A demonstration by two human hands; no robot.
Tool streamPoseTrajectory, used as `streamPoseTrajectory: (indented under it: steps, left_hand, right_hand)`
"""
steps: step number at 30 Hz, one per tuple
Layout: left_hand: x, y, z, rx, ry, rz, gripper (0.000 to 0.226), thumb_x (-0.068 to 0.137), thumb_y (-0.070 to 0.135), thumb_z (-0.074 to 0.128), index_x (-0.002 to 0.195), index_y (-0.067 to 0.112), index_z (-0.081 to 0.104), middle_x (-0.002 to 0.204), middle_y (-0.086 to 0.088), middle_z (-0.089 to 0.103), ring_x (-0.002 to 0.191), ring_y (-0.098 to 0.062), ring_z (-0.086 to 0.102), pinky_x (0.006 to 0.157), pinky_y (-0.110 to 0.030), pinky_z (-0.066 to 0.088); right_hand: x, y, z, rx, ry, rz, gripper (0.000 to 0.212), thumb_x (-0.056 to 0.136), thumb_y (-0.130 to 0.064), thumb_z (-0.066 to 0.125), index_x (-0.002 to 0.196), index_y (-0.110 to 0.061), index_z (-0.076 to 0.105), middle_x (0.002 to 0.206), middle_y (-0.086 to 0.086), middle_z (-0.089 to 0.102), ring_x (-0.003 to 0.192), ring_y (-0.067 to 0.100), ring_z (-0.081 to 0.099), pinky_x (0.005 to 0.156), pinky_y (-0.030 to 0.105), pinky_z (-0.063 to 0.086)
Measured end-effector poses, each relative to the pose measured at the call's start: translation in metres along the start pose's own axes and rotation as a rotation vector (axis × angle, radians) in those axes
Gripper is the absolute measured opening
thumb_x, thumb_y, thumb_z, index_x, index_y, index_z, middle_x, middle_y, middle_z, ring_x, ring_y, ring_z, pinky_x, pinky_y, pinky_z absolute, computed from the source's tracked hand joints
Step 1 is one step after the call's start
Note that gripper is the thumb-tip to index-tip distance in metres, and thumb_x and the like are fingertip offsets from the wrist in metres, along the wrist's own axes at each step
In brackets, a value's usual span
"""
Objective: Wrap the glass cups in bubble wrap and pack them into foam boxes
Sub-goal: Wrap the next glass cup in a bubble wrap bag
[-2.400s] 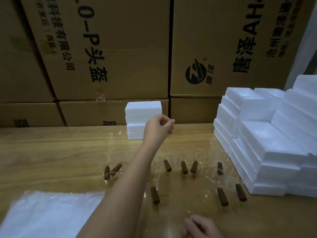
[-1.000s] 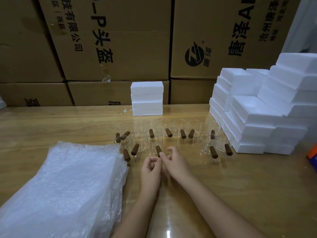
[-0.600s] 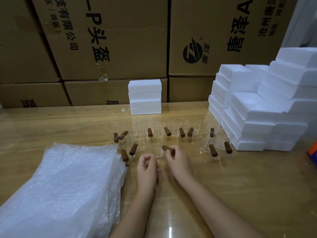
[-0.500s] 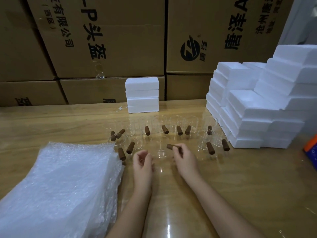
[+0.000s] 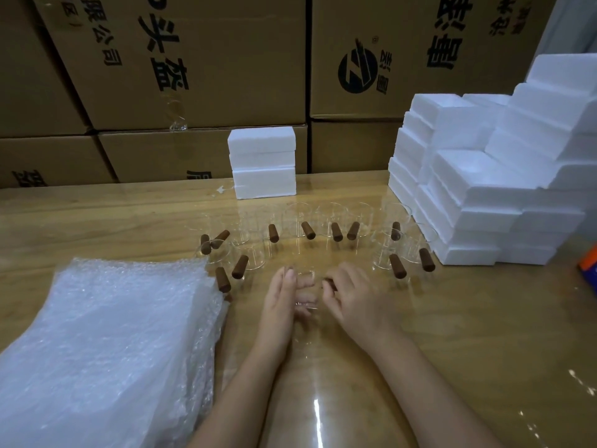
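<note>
Centrally, from the head camera, the glass cup [image 5: 307, 294] stands on the table between the hands. The left hand [image 5: 280, 302] curls round it at nine o'clock. The right hand [image 5: 357, 300] pinches its brown handle [image 5: 328, 283] (mostly hidden) at three. Bubble wrap [image 5: 113, 334] lies at eight o'clock and foam boxes [image 5: 478, 195] at two.

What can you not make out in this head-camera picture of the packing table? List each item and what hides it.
- Head view: held cup, its handle mostly covered by the right hand.
- Head view: orange-and-blue object, cut off by the right edge.
- Head view: bubble wrap stack, its extent cut by the left and bottom edges.
</note>
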State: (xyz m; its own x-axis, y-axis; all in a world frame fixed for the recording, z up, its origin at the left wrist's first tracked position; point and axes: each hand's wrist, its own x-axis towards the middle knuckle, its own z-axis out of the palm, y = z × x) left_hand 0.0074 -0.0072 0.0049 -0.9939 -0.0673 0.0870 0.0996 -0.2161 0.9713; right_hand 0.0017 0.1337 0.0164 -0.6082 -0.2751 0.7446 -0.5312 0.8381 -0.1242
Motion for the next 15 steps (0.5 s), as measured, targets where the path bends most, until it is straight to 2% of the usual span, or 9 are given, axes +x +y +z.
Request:
streamPoseTrajectory:
  steps: [2,4,6,8,10,12,13,15]
  left_hand:
    - [0.0,-0.003,-0.004,0.065,-0.009,0.024,0.061,0.081,0.065,0.056,0.13,0.03,0.05,0.124,-0.007,0.061,0.101,-0.018,0.066,0.084,-0.038,0.054]
    - [0.0,-0.003,-0.008,0.097,-0.026,0.031,0.061,0.073,0.067,0.058,0.129,0.042,0.051,0.135,-0.003,0.052,0.109,-0.02,0.064,0.095,-0.05,0.049]
    - [-0.001,0.0,-0.009,0.052,-0.04,0.012,0.056,0.07,0.065,0.066,0.123,0.05,0.055,0.136,-0.001,0.052,0.109,-0.02,0.064,0.096,-0.051,0.048]
    - [-0.001,0.002,-0.01,-0.029,-0.04,-0.018,0.057,0.064,0.062,0.075,0.118,0.051,0.06,0.13,0.0,0.059,0.11,-0.022,0.063,0.096,-0.047,0.049]
    - [0.0,0.004,-0.011,-0.133,-0.04,-0.025,0.056,0.061,0.055,0.079,0.115,0.047,0.063,0.122,0.003,0.065,0.11,-0.022,0.064,0.088,-0.037,0.053]
    - [0.002,0.005,-0.012,-0.257,-0.043,-0.037,0.054,0.068,0.043,0.077,0.12,0.038,0.062,0.122,-0.003,0.065,0.11,-0.025,0.063,0.084,-0.034,0.054]
    - [0.002,0.005,-0.012,-0.317,-0.048,-0.05,0.053,0.071,0.039,0.075,0.122,0.033,0.06,0.123,-0.006,0.063,0.111,-0.027,0.062,0.086,-0.037,0.054]
    - [0.003,0.007,-0.012,-0.404,-0.068,-0.076,0.057,0.069,0.043,0.078,0.122,0.028,0.061,0.122,-0.003,0.064,0.113,-0.027,0.061,0.088,-0.039,0.054]
  right_hand:
    - [0.004,-0.004,-0.001,-0.068,0.016,0.033,0.026,0.087,-0.021,0.043,0.072,-0.01,0.061,0.063,0.0,0.055,0.052,0.017,0.052,0.041,0.021,0.034]
    - [0.005,-0.005,-0.002,-0.018,-0.004,0.116,0.026,0.088,-0.019,0.043,0.068,-0.009,0.057,0.052,-0.001,0.051,0.042,0.019,0.048,0.042,0.02,0.025]
    - [0.005,-0.003,0.0,0.091,-0.09,0.24,0.024,0.092,-0.015,0.046,0.069,-0.01,0.053,0.047,-0.002,0.045,0.04,0.024,0.044,0.044,0.024,0.025]
    - [0.005,-0.002,0.003,0.223,-0.237,0.418,0.028,0.097,-0.017,0.044,0.07,-0.013,0.046,0.048,-0.003,0.041,0.047,0.025,0.041,0.048,0.034,0.026]
    - [0.006,-0.003,0.005,0.356,-0.328,0.558,0.034,0.098,-0.023,0.038,0.07,-0.006,0.047,0.054,0.008,0.049,0.054,0.022,0.043,0.054,0.042,0.034]
    - [0.008,-0.009,0.003,0.579,-0.399,0.675,0.04,0.099,-0.025,0.035,0.07,-0.004,0.052,0.058,0.007,0.054,0.054,0.017,0.044,0.054,0.037,0.039]
    - [0.009,-0.011,0.002,0.731,-0.438,0.748,0.041,0.1,-0.026,0.034,0.069,-0.007,0.053,0.053,0.001,0.051,0.05,0.014,0.042,0.049,0.03,0.036]
    - [0.009,-0.014,0.0,1.078,-0.551,0.929,0.039,0.1,-0.027,0.034,0.069,-0.013,0.052,0.044,-0.007,0.038,0.038,0.009,0.028,0.036,0.018,0.025]
